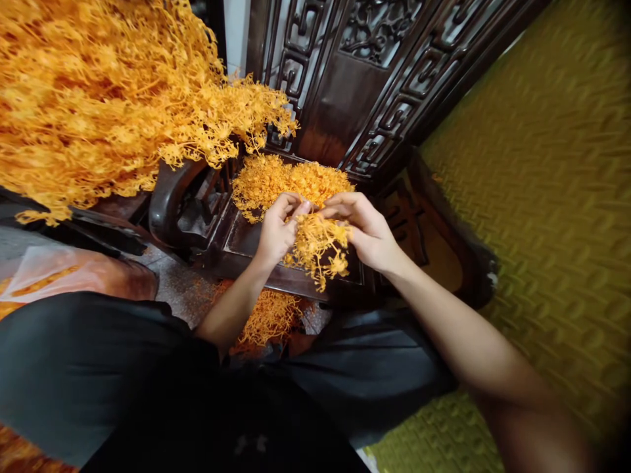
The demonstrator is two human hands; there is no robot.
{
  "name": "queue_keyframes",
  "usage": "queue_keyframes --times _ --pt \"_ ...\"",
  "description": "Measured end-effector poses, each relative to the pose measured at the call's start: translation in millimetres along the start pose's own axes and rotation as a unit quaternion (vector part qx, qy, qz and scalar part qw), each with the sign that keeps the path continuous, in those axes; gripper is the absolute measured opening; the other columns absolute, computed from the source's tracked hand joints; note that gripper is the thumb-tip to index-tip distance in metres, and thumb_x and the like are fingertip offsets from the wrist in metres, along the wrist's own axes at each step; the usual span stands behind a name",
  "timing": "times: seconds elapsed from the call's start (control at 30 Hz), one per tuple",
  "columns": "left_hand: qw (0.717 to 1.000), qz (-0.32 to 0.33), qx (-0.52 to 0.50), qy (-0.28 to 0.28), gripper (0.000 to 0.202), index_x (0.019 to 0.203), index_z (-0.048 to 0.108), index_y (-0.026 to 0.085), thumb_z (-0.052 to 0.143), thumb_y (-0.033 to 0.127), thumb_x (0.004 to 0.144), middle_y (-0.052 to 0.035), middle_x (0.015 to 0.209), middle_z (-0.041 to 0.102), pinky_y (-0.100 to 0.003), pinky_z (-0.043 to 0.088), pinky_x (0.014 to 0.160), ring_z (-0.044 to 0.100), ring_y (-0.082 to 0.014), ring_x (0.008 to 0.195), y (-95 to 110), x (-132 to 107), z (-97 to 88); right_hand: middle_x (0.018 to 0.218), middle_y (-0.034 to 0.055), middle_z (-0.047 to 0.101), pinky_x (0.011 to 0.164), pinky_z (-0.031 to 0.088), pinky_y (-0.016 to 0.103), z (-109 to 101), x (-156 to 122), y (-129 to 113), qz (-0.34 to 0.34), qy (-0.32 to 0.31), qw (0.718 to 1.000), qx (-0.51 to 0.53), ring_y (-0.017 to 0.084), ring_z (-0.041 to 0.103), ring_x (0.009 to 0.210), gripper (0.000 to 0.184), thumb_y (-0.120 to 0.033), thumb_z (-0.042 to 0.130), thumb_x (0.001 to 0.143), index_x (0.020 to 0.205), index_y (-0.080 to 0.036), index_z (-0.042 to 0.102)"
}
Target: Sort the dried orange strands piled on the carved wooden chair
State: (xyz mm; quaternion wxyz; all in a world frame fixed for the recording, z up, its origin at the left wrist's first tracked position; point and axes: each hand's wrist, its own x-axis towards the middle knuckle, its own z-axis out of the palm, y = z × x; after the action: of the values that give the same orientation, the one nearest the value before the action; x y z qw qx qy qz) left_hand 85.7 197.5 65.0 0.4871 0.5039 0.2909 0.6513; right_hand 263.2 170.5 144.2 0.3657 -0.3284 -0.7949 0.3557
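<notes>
A small bunch of orange plastic flower sprigs point(323, 246) hangs between my two hands, its branching tips pointing down. My left hand point(279, 230) is closed, thumb and fingers pinched at the upper left of the bunch. From the other side my right hand point(367, 230) curls its fingers around the top, with the thumb against the right edge. What exactly the fingertips pinch is too small to make out. Just behind the hands, a heap of similar sprigs point(290, 180) lies on the dark wooden chair seat point(241, 240).
A large orange pile of sprigs point(108, 98) fills the upper left, beside a curved wooden armrest point(170, 203). More sprigs point(271, 318) lie on the floor below the seat. A carved chair back point(352, 98) rises behind; a yellow-green textured surface point(552, 197) spans the right. A plastic bag point(54, 269) sits left.
</notes>
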Motion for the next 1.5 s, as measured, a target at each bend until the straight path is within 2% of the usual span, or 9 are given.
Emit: queue_keyframes --times 0.17,0.3,0.5,0.7,0.87,1.03,1.2,1.37,1.5 --pt "0.995 0.054 0.073 0.045 0.023 0.092 0.058 0.023 0.064 0.045 0.098 0.0007 0.079 0.063 -0.028 0.052 0.07 0.062 -0.0121 0.072 -2.2 -6.3 2.6 0.094 0.0071 0.069 0.098 0.047 0.041 0.2 4.4 -8.7 0.058 -0.053 0.996 0.033 0.022 0.064 0.095 0.057 -0.058 0.039 0.106 0.083 -0.021 0.076" --pt "0.989 0.085 0.078 0.089 0.022 0.092 0.058 0.023 0.065 0.044 0.098 0.0009 0.082 0.061 -0.027 0.05 0.07 0.06 -0.0116 0.075 -6.1 -15.6 12.8 0.096 0.0075 0.063 0.097 0.047 0.041 14.0 10.2 -6.8 0.086 0.057 0.994 -0.044 0.02 0.061 0.095 0.057 -0.068 0.061 0.093 0.064 -0.019 0.056" --pt "0.981 0.089 -0.003 0.17 0.026 0.093 0.057 0.023 0.066 0.047 0.097 0.0004 0.086 0.061 -0.028 0.051 0.076 0.062 -0.0115 0.081 -8.7 -21.4 23.4 0.121 0.0087 0.065 0.097 0.051 0.038 42.4 8.4 3.1 0.079 0.085 0.993 0.027 0.02 0.063 0.109 0.036 -0.054 0.067 0.095 0.102 -0.024 0.049" --pt "0.974 0.031 -0.092 0.206 0.037 0.084 0.055 0.023 0.069 0.055 0.093 0.0012 0.08 0.059 -0.029 0.051 0.078 0.058 -0.0119 0.076 1.8 -16.9 23.6 0.104 0.0081 0.067 0.094 0.051 0.039 42.4 7.3 -9.7 0.006 0.081 0.99 -0.117 0.02 0.065 0.101 0.027 -0.031 0.063 0.098 0.076 -0.021 0.052" --pt "0.961 -0.046 -0.149 0.228 0.039 0.087 0.06 0.023 0.069 0.06 0.091 -0.0027 0.094 0.067 -0.034 0.053 0.093 0.064 -0.0161 0.093 13.9 -25.1 32.9 0.127 0.0108 0.066 0.111 0.047 0.046 49.5 4.6 -5.9 0.067 0.086 0.993 -0.04 0.023 0.063 0.123 0.007 -0.028 0.058 0.098 0.096 -0.022 0.057" --pt "0.96 -0.047 -0.148 0.231 0.03 0.098 0.065 0.024 0.063 0.054 0.097 -0.0051 0.118 0.07 -0.04 0.046 0.111 0.063 -0.0192 0.12 19.5 -31.8 35.9 0.166 0.0032 0.041 0.134 0.019 0.045 62.2 -1.9 2.4 0.144 0.024 0.989 0.037 0.021 0.033 0.157 0.052 -0.048 0.046 0.104 0.152 -0.027 0.047" --pt "0.965 -0.014 -0.143 0.22 0.027 0.104 0.066 0.025 0.066 0.051 0.096 -0.0057 0.127 0.069 -0.041 0.043 0.116 0.061 -0.0202 0.128 9.7 -34.6 39.4 0.168 -0.0019 0.036 0.136 0.011 0.042 73.0 4.2 1.1 0.218 0.041 0.962 0.162 0.021 0.023 0.161 0.087 -0.082 0.018 0.098 0.159 -0.027 0.046" --pt "0.966 -0.011 -0.147 0.211 0.032 0.113 0.068 0.025 0.067 0.052 0.095 -0.0073 0.133 0.067 -0.04 0.046 0.113 0.06 -0.0206 0.127 9.0 -35.9 39.3 0.162 0.0001 0.047 0.134 0.021 0.043 73.0 10.0 -1.9 0.221 0.085 0.954 0.185 0.023 0.037 0.155 0.07 -0.067 0.058 0.094 0.153 -0.029 0.055" --pt "0.971 -0.007 -0.168 0.17 0.03 0.101 0.069 0.024 0.068 0.053 0.093 -0.0064 0.128 0.068 -0.04 0.05 0.105 0.064 -0.0217 0.12 15.5 -34.9 28.2 0.158 0.0047 0.053 0.128 0.034 0.045 61.7 9.6 -4.3 0.178 -0.011 0.968 0.176 0.024 0.051 0.146 0.063 -0.05 0.072 0.09 0.147 -0.027 0.059"
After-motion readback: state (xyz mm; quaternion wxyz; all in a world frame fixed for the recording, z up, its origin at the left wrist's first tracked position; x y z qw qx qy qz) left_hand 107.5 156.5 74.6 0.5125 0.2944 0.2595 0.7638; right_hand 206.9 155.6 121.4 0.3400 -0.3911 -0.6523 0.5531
